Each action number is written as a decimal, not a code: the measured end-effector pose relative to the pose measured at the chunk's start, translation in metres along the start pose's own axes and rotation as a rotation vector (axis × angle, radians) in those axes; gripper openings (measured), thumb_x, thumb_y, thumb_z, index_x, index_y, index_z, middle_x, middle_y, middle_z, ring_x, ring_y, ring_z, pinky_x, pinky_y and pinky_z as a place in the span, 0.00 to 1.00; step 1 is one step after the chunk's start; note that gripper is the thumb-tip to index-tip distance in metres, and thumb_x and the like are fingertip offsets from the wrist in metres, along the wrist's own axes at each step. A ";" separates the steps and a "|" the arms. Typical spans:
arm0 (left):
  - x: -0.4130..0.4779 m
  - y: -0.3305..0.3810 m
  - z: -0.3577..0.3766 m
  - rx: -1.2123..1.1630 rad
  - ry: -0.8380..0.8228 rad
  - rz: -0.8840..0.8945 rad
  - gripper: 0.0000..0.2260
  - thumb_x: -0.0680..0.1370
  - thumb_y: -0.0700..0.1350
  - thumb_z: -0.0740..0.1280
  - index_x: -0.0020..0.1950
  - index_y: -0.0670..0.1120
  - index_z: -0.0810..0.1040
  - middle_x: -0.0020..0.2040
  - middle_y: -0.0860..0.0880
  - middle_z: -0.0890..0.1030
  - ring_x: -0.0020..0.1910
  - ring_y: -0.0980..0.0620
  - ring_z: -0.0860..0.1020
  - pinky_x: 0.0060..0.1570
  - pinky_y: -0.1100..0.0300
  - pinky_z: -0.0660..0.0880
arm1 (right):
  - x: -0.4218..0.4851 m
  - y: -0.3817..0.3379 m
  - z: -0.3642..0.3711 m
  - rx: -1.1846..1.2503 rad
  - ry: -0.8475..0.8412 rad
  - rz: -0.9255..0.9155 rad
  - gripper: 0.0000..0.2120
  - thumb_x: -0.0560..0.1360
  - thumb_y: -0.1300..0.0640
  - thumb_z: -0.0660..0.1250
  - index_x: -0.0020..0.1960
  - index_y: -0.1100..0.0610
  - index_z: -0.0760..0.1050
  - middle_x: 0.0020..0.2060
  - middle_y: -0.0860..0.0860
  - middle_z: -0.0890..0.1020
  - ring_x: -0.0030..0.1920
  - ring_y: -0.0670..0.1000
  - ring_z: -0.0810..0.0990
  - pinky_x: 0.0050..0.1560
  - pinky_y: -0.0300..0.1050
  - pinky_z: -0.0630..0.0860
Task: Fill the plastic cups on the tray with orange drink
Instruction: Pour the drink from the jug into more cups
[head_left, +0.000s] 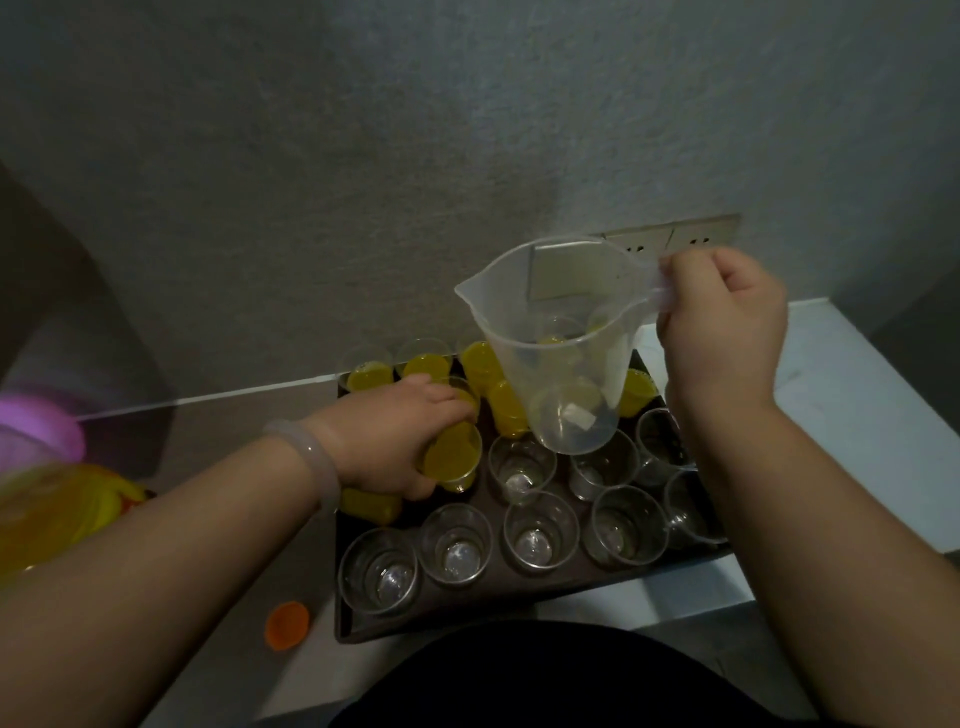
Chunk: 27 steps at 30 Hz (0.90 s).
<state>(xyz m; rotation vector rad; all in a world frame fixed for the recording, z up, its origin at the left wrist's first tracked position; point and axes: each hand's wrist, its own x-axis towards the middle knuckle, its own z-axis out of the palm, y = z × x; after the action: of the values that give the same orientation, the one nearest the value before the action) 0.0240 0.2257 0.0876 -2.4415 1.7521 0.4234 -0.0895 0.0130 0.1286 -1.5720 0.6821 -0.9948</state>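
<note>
Head view: a dark tray (519, 590) sits on a pale counter (857, 395) against a grey wall and carries rows of clear plastic cups.

The left hand (387, 441) reaches in from the near left. Its fingers are curled round a full cup (452, 460) of orange drink in the tray's left middle part. A pale bracelet (306, 457) circles that wrist.

The right hand (722, 332) is clenched on the handle of a clear measuring jug (566, 353). It holds the jug in the air over the right middle of the tray, spout pointing left. The jug looks nearly empty, with only a faint trace at its bottom.

More filled cups (426, 364) stand along the far side of the tray, one sits just left of the jug's base (506, 410), and another lies partly hidden under the left wrist (371, 504).

The near row holds five empty cups (457, 545). Further empty ones stand in the row behind it, below the jug (522, 467).

Off the tray, an orange cap (287, 625) lies on the counter at the near left. Farther left are a blurred yellow bottle (52, 514) and a purple bowl (41, 426). A wall socket plate (670, 241) shows behind the jug.
</note>
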 end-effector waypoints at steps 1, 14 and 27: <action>0.001 0.000 0.001 0.023 -0.009 0.007 0.35 0.68 0.56 0.72 0.73 0.53 0.62 0.67 0.54 0.68 0.64 0.52 0.65 0.61 0.55 0.69 | 0.000 0.001 0.001 0.006 0.000 0.004 0.14 0.66 0.52 0.62 0.30 0.62 0.68 0.27 0.55 0.68 0.32 0.52 0.65 0.33 0.50 0.64; 0.012 -0.007 0.012 0.096 -0.049 0.043 0.34 0.69 0.56 0.71 0.73 0.55 0.62 0.68 0.56 0.68 0.66 0.51 0.61 0.62 0.57 0.67 | 0.000 0.004 0.011 -0.017 -0.015 -0.014 0.14 0.69 0.55 0.63 0.30 0.64 0.68 0.27 0.57 0.68 0.31 0.53 0.66 0.31 0.52 0.66; 0.009 -0.006 0.018 0.138 -0.056 0.049 0.34 0.70 0.58 0.70 0.73 0.55 0.62 0.70 0.52 0.64 0.68 0.50 0.60 0.62 0.58 0.63 | -0.006 0.001 0.017 0.017 -0.040 0.009 0.14 0.68 0.55 0.64 0.25 0.52 0.67 0.25 0.49 0.67 0.31 0.51 0.66 0.32 0.46 0.63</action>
<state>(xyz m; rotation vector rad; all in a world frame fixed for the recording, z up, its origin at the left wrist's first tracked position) 0.0289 0.2239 0.0678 -2.2752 1.7599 0.3587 -0.0777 0.0257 0.1253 -1.5686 0.6507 -0.9575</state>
